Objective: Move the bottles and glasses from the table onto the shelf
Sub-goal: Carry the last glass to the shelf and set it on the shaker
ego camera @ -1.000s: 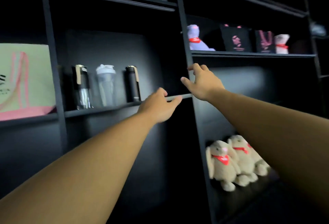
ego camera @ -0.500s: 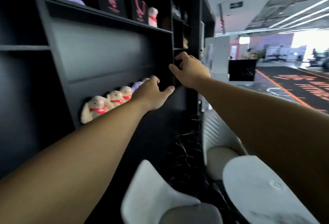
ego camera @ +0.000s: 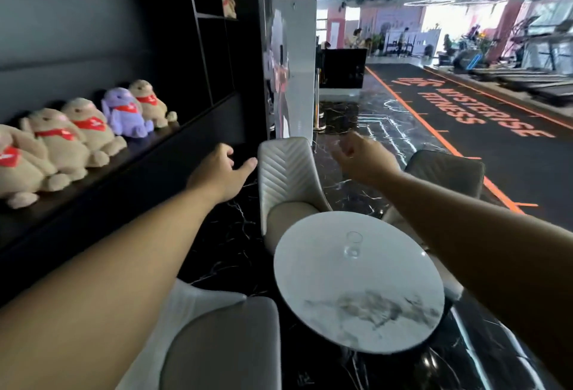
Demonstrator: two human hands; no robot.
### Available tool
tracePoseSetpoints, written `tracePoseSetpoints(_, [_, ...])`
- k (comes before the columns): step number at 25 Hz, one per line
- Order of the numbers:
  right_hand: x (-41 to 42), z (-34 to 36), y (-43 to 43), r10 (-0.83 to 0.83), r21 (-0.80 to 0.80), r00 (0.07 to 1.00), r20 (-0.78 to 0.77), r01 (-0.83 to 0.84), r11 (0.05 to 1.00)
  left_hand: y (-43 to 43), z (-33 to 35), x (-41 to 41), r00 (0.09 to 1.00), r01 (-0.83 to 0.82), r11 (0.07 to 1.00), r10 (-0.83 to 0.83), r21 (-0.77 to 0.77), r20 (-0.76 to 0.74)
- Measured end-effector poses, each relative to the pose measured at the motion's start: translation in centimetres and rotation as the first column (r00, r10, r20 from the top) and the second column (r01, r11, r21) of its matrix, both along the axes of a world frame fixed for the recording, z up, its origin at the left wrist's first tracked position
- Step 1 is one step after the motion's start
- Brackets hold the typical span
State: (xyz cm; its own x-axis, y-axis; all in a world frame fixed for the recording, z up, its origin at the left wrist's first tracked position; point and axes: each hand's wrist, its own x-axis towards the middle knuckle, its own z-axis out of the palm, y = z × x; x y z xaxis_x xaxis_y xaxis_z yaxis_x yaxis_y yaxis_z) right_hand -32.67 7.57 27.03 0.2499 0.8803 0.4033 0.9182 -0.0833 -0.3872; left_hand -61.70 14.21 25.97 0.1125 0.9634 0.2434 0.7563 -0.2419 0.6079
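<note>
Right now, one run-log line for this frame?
phase: reaching | left hand: empty, open | right hand: empty, open | glass: upright on round table | bottles: none visible

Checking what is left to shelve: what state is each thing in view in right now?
Glass: upright on the table, apparently empty, untouched.
Table: holds only the glass.
Left hand: open, holding nothing.
Right hand: loosely curled, holding nothing.
Plush toys: sitting upright in a row on the shelf.
</note>
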Motion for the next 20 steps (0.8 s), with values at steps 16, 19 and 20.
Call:
tracePoseSetpoints(16, [18.1,-36.4,14.5,0.049,-0.582,0.999,-0.009,-0.045,0.812,5.9,-39.5,29.4,0.707,0.258,0.565,0.442,-0.783,0.552])
tracePoseSetpoints(19, [18.0,-39.0,16.3,0.060,-0.592,0.996,-0.062,-0.085,0.801,6.9,-42.8,31.9,0.835,0.223,0.640,0.264,-0.735,0.483])
tracePoseSetpoints(20, [17.9,-39.7,16.5,0.061,-0.596,0.996,-0.070,-0.090,0.798,7.1,-43.4,32.6,0.869,0.206,0.668,0.210,-0.715,0.448])
